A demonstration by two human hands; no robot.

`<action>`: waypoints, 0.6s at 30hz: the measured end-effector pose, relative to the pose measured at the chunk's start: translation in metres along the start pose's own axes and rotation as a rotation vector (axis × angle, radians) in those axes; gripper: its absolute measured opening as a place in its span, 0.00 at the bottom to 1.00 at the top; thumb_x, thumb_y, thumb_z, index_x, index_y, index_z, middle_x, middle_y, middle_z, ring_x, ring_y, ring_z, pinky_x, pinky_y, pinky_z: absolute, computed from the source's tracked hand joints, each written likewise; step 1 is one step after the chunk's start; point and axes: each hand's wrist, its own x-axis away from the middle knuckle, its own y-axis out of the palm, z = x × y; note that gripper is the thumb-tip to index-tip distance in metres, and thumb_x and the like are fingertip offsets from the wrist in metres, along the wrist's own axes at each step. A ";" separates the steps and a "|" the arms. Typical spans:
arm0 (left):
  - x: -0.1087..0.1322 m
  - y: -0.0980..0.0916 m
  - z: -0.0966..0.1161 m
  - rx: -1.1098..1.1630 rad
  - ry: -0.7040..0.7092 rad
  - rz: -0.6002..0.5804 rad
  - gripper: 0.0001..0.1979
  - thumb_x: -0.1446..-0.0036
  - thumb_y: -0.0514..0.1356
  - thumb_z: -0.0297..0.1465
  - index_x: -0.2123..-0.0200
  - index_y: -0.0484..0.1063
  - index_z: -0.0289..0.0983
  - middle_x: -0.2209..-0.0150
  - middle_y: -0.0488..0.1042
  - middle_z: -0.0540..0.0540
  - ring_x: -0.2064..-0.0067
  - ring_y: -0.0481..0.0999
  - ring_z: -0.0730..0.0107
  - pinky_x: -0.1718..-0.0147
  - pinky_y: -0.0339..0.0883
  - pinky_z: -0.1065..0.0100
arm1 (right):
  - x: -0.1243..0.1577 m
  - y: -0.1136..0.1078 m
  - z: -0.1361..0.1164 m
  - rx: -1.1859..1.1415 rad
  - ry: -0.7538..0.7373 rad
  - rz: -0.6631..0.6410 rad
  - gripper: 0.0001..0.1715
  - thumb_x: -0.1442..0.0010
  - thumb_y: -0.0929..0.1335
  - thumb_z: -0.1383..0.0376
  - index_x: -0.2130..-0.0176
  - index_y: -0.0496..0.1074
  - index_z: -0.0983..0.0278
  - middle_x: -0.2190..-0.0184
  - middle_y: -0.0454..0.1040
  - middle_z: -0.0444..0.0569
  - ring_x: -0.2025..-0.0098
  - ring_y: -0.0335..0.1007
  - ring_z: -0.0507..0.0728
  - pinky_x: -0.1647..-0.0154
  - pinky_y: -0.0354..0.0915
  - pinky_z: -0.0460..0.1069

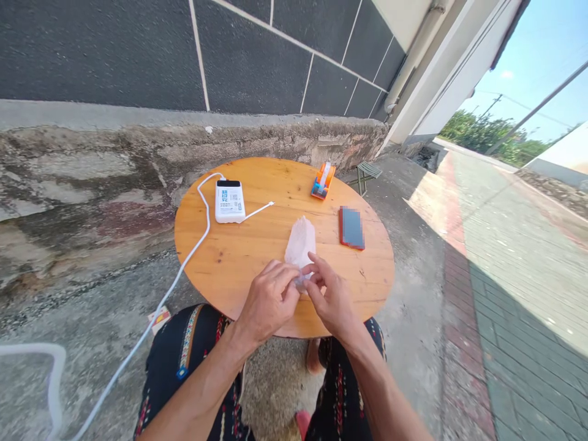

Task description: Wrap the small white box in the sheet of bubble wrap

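Observation:
A pale, translucent bundle that looks like crumpled plastic wrap (301, 242) lies on the round wooden table (257, 288), with its long side pointing away from me. At its near end, the fingers of my left hand (273, 294) are bent and pinch the plastic. Close beside them, my right hand (331, 294) has its thumb and fingertips on the same end, the index finger raised and curved over it. What is inside the bundle, if anything, cannot be made out. The fingers partly hide the pinched end.
A white power bank (229, 205) with a white cable (193, 251) sits at the table's left. An orange and blue tape dispenser (324, 180) stands at the back right, and a phone (352, 228) lies right of the bundle. A folding stool (365, 174) is behind, near the wall (257, 67).

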 end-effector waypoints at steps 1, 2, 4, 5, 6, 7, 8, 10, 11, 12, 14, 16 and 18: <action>0.000 0.000 -0.001 0.006 -0.001 0.004 0.12 0.45 0.51 0.19 0.65 0.71 0.37 0.63 0.75 0.46 0.59 0.71 0.67 0.59 0.67 0.64 | -0.001 0.002 0.001 0.015 0.004 0.002 0.28 0.42 0.62 0.69 0.41 0.58 0.64 0.59 0.74 0.50 0.71 0.67 0.51 0.67 0.66 0.48; 0.000 0.000 -0.003 0.012 -0.003 0.000 0.12 0.45 0.51 0.19 0.66 0.71 0.37 0.63 0.75 0.46 0.59 0.71 0.67 0.58 0.67 0.64 | -0.001 0.004 0.001 0.039 0.006 0.002 0.29 0.42 0.62 0.70 0.41 0.58 0.64 0.59 0.73 0.50 0.71 0.67 0.51 0.66 0.66 0.48; -0.001 -0.001 -0.004 0.026 -0.025 -0.018 0.12 0.45 0.51 0.19 0.67 0.71 0.38 0.62 0.75 0.47 0.58 0.72 0.68 0.58 0.66 0.65 | -0.003 0.005 0.001 0.110 -0.004 -0.017 0.31 0.42 0.62 0.70 0.40 0.57 0.63 0.58 0.73 0.50 0.69 0.68 0.52 0.62 0.67 0.50; -0.002 -0.002 -0.004 0.031 -0.050 -0.023 0.11 0.46 0.52 0.19 0.66 0.71 0.38 0.62 0.75 0.47 0.59 0.72 0.68 0.58 0.66 0.65 | -0.004 0.005 0.000 0.149 -0.015 -0.034 0.32 0.42 0.62 0.71 0.39 0.55 0.62 0.57 0.73 0.51 0.68 0.68 0.53 0.60 0.66 0.52; -0.003 -0.003 -0.003 0.034 -0.085 -0.026 0.11 0.46 0.53 0.20 0.64 0.70 0.38 0.63 0.75 0.47 0.59 0.72 0.69 0.59 0.66 0.66 | -0.004 0.004 -0.001 0.185 -0.025 -0.055 0.33 0.43 0.62 0.71 0.39 0.54 0.62 0.56 0.73 0.51 0.67 0.69 0.54 0.57 0.66 0.53; -0.004 -0.004 -0.002 0.038 -0.125 -0.031 0.12 0.47 0.54 0.20 0.62 0.70 0.38 0.63 0.74 0.48 0.60 0.72 0.69 0.59 0.66 0.67 | -0.005 0.002 -0.002 0.216 -0.032 -0.077 0.34 0.43 0.62 0.71 0.38 0.52 0.62 0.56 0.73 0.51 0.66 0.69 0.55 0.56 0.66 0.55; -0.006 -0.004 0.000 0.039 -0.169 -0.038 0.12 0.48 0.55 0.21 0.60 0.69 0.38 0.63 0.74 0.48 0.61 0.72 0.69 0.60 0.67 0.67 | -0.005 0.001 -0.003 0.243 -0.035 -0.097 0.35 0.42 0.61 0.72 0.37 0.51 0.62 0.55 0.73 0.52 0.65 0.69 0.55 0.56 0.66 0.55; -0.009 -0.004 0.003 0.026 -0.251 -0.050 0.10 0.48 0.58 0.24 0.60 0.68 0.38 0.64 0.74 0.49 0.63 0.73 0.69 0.62 0.66 0.68 | -0.005 -0.001 -0.003 0.287 -0.038 -0.118 0.35 0.42 0.60 0.71 0.37 0.50 0.64 0.55 0.73 0.54 0.63 0.69 0.57 0.56 0.66 0.56; -0.011 -0.003 0.005 0.013 -0.285 -0.053 0.08 0.47 0.59 0.26 0.62 0.69 0.38 0.64 0.74 0.49 0.64 0.73 0.69 0.62 0.66 0.68 | -0.005 -0.002 -0.003 0.301 -0.039 -0.119 0.35 0.42 0.60 0.71 0.37 0.49 0.65 0.55 0.72 0.55 0.63 0.69 0.58 0.55 0.66 0.57; -0.013 -0.002 0.007 -0.005 -0.313 -0.052 0.06 0.46 0.59 0.28 0.63 0.69 0.39 0.64 0.74 0.49 0.64 0.73 0.69 0.63 0.66 0.67 | -0.004 -0.003 -0.002 0.302 -0.042 -0.115 0.35 0.42 0.60 0.71 0.37 0.49 0.66 0.54 0.72 0.56 0.62 0.69 0.58 0.55 0.66 0.57; -0.015 0.002 0.008 -0.048 -0.345 -0.044 0.03 0.44 0.58 0.30 0.65 0.69 0.39 0.65 0.74 0.49 0.62 0.73 0.67 0.63 0.66 0.67 | -0.003 -0.005 0.001 0.263 -0.056 -0.110 0.37 0.42 0.61 0.70 0.36 0.47 0.68 0.54 0.72 0.57 0.63 0.69 0.58 0.56 0.66 0.57; -0.016 0.006 0.009 -0.078 -0.333 -0.049 0.03 0.44 0.57 0.28 0.65 0.68 0.39 0.64 0.74 0.48 0.60 0.73 0.66 0.62 0.65 0.66 | -0.001 -0.009 0.003 0.173 -0.080 -0.112 0.37 0.42 0.61 0.70 0.36 0.47 0.66 0.54 0.73 0.55 0.64 0.69 0.56 0.57 0.66 0.56; -0.015 0.008 0.009 -0.103 -0.316 -0.052 0.05 0.45 0.56 0.26 0.64 0.68 0.39 0.63 0.73 0.48 0.59 0.72 0.65 0.61 0.66 0.65 | -0.002 -0.015 0.005 0.058 -0.095 -0.125 0.35 0.42 0.60 0.71 0.36 0.49 0.64 0.55 0.74 0.52 0.64 0.70 0.54 0.57 0.67 0.54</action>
